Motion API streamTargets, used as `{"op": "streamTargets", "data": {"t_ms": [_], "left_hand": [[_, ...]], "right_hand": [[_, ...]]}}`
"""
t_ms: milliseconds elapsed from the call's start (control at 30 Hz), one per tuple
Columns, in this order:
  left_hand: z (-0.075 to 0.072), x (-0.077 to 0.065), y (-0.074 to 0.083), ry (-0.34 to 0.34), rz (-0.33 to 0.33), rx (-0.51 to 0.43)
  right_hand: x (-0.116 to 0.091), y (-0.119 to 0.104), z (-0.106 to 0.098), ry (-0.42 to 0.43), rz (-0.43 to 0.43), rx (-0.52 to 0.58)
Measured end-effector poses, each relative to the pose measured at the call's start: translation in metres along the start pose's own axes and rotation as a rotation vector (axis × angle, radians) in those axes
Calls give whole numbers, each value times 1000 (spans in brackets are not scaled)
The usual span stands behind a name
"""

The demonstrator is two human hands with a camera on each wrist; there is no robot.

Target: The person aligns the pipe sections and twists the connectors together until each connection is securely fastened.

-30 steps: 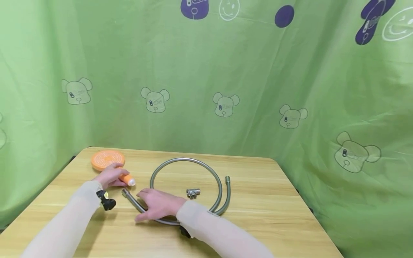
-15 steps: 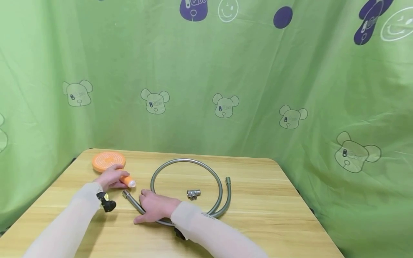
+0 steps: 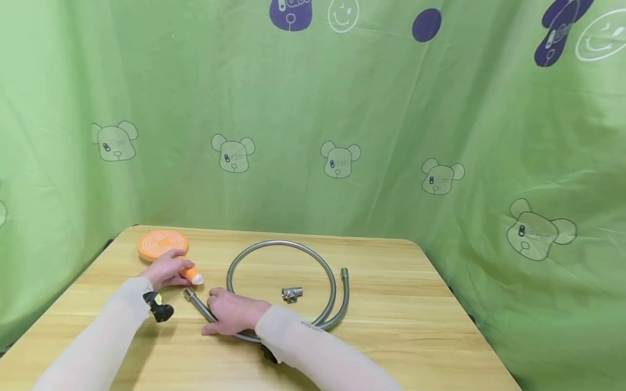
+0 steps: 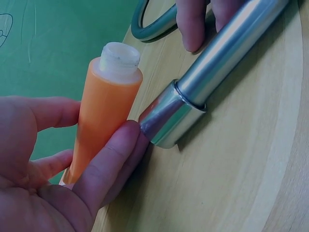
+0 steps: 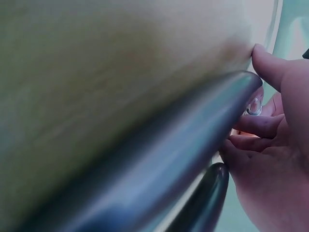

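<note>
An orange handheld shower head (image 3: 163, 243) with a round perforated face lies at the table's back left. My left hand (image 3: 168, 270) holds its handle, with thumb and fingers on either side. In the left wrist view the handle's white threaded end (image 4: 120, 58) points up past the fingers. Close by, the metal end fitting (image 4: 169, 116) of a grey shower hose (image 3: 280, 242) sits near the left fingertips. Over the hose's near stretch is my right hand (image 3: 235, 312), fingers bent on the far side and thumb apart on the near side. The palm hides part of the hose.
A small metal tee fitting (image 3: 292, 294) lies inside the hose loop. The hose's other end (image 3: 344, 273) points to the back right. A green curtain (image 3: 313, 108) hangs behind and beside the wooden table (image 3: 415, 304).
My right hand has shifted slightly left and its fingers have drawn in closer around the hose. The left hand stays at the shower head handle.
</note>
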State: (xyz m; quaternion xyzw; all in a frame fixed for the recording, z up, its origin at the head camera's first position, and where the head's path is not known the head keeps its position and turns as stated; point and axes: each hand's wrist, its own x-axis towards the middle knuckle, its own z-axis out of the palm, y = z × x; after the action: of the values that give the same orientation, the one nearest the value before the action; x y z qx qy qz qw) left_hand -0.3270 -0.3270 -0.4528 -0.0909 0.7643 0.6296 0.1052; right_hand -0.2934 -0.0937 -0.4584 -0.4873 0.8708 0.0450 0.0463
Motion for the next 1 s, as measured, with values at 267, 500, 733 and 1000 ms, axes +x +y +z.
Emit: {"op": "streamTargets", "data": {"t_ms": [267,500,733,1000], "left_hand": [[-1,2,-1,8,4,-5],[-1,3,-3,24,10,-6],[-1,0,-5,19,34,-18],[-1,2,-7,2,44,-34]], "right_hand": [[2,0,3,45,-13,-15],[2,-1,2,56,-21,8],[2,-2,2,55,-21,31],[5,2,0,57,-26,50]]}}
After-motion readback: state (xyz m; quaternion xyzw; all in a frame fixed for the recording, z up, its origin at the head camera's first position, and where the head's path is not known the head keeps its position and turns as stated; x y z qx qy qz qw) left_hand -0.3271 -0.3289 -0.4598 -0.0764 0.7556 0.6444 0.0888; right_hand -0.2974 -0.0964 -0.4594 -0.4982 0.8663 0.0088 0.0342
